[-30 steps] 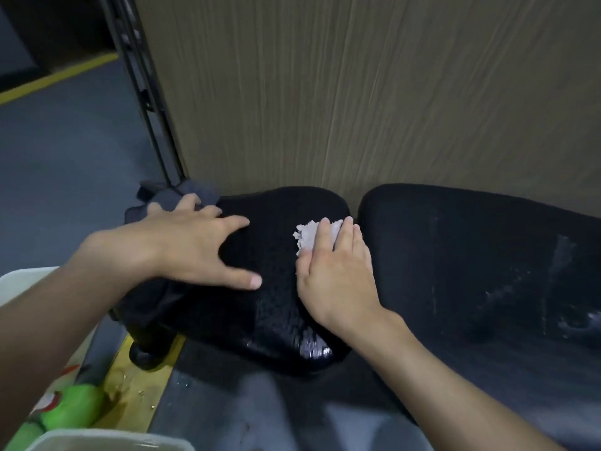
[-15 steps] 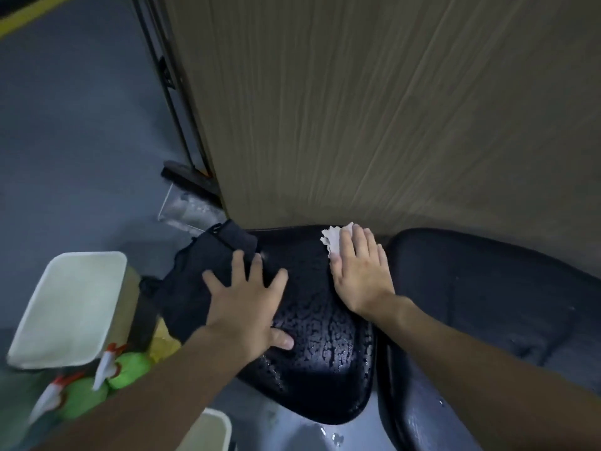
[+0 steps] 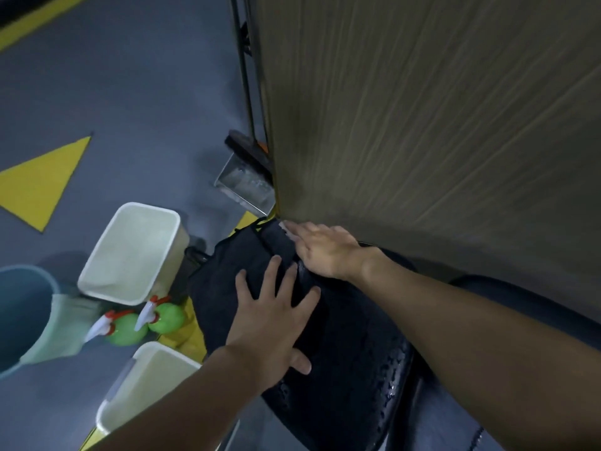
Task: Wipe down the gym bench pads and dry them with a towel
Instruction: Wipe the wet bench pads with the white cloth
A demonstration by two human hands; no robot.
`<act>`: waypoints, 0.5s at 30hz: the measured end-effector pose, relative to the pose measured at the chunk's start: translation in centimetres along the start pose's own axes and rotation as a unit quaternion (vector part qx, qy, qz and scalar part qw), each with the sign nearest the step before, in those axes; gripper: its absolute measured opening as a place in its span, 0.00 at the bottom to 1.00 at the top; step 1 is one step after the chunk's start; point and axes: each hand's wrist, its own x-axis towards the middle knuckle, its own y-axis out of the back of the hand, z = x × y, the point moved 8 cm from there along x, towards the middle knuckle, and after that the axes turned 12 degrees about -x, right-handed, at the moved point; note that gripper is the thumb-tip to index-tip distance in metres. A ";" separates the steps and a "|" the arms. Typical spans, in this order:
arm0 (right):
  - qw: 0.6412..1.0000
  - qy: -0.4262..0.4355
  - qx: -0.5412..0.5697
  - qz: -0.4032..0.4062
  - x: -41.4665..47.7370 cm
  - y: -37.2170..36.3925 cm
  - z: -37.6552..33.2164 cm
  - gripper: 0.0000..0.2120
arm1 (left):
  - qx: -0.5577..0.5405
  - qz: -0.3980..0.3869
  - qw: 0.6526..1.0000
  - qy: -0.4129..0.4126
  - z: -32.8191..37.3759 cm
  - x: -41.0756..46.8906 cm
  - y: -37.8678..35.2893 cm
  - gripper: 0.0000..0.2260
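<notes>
Two flat, spread hands — left (image 3: pixel 271 315), right (image 3: pixel 320 247) on a white wipe (image 3: pixel 286 228) — press the wet black pad (image 3: pixel 351 369) beside a wood-grain wall (image 3: pixel 422 125).

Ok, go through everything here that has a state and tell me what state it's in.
Pad: wet, beaded with droplets.
Towel: draped over the pad's far end.
Left hand: flat, fingers spread, on the towel.
Right hand: flat, pressing a white wipe.
Bins: open.
Spray bottles: upright.
</notes>
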 end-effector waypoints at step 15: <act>0.962 -0.107 0.087 0.234 -12.2 -3.2 8.4 0.22 | 0.012 0.026 0.995 -0.099 8.7 -1.2 1.3 0.42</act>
